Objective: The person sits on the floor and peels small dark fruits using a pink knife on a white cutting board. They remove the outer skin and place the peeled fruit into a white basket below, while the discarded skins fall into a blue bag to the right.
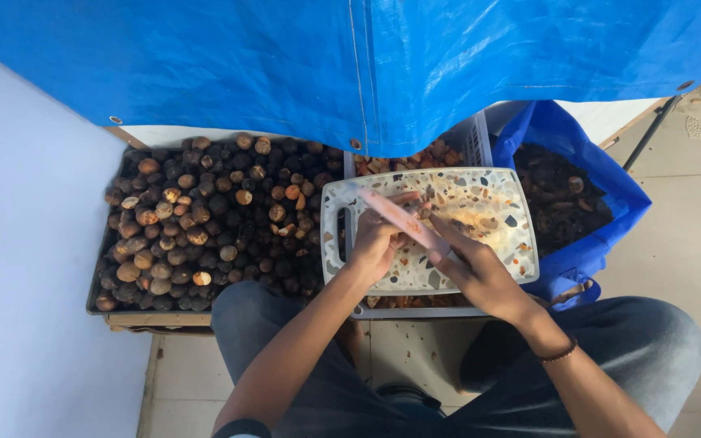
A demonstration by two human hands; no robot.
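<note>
The left hand (377, 242) curls closed around a small nut, barely visible, over the speckled cutting board (492, 203). The right hand (472, 264) grips a pink knife (403, 219), its blade pointing far-left. A tray of dark nuts (204, 219) lies left.

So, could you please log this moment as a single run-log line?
left hand: steadying small nut on cutting board | right hand: holding pink knife | left: tray of brown nuts | right: blue bag
</note>
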